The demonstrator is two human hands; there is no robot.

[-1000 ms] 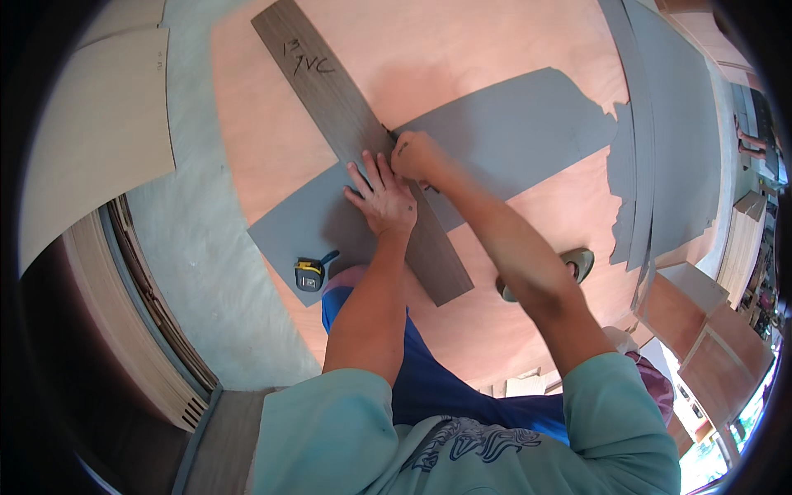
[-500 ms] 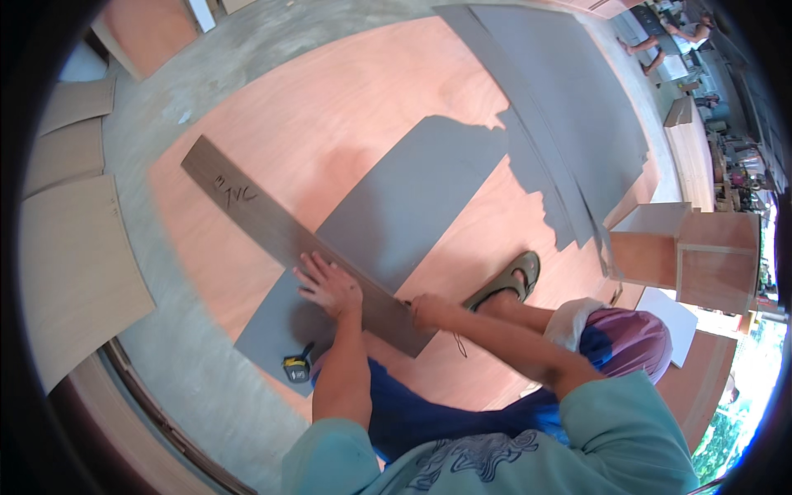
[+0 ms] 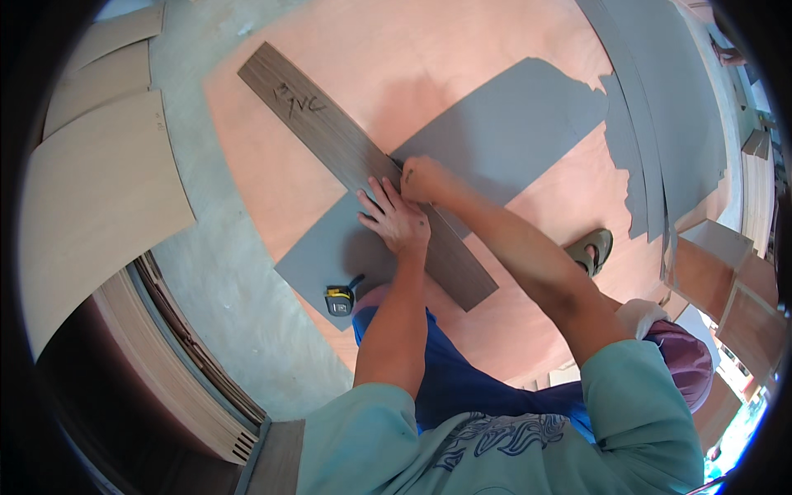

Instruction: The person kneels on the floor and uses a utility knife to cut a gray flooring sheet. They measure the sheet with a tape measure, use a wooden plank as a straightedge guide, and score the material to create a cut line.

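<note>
A long brown wood-grain plank (image 3: 313, 115) with dark handwriting lies slantwise across a grey sheet (image 3: 511, 124). My left hand (image 3: 398, 221) presses on the plank with its fingers spread. Just beyond it, at the plank's far right edge, my right hand (image 3: 421, 180) is closed around a small tool; only a dark tip (image 3: 396, 159) shows, the rest being hidden in the fist. A black and yellow tape measure (image 3: 339, 301) rests on the grey sheet's near left end, beside my leg.
Beneath the grey sheet is a large pinkish plywood board (image 3: 330, 49) on the concrete floor (image 3: 223, 305). More grey sheeting (image 3: 676, 91) with ragged edges lies at far right. Tan panels (image 3: 107, 206) stand at left, above stacked boards (image 3: 173, 363). Wooden boxes (image 3: 709, 256) stand at right.
My right hand has moved along the plank's edge, away from its near end, and is now close to my left hand. The left hand stays spread on the plank. The view has shifted.
</note>
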